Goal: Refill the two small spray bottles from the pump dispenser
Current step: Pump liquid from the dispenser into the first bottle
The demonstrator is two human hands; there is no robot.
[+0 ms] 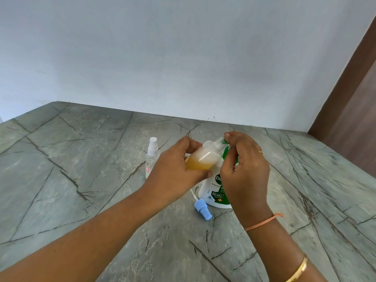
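My left hand point(175, 169) grips a small clear spray bottle point(203, 156), tilted with its open neck up to the right against the green pump nozzle. Amber liquid fills about half of it. My right hand point(244, 167) covers the green pump head point(225, 148) of the white pump dispenser point(213, 192), which stands on the table; fingers curl over the pump. The bottle's blue spray cap point(202, 210) with its dip tube lies on the table in front of the dispenser. A second small clear spray bottle point(151, 157) with a white cap stands upright to the left.
Everything sits on a grey marble-patterned table point(81, 180) that meets a pale wall point(183, 58) at the back. A brown wooden panel point(350, 102) stands at the right.
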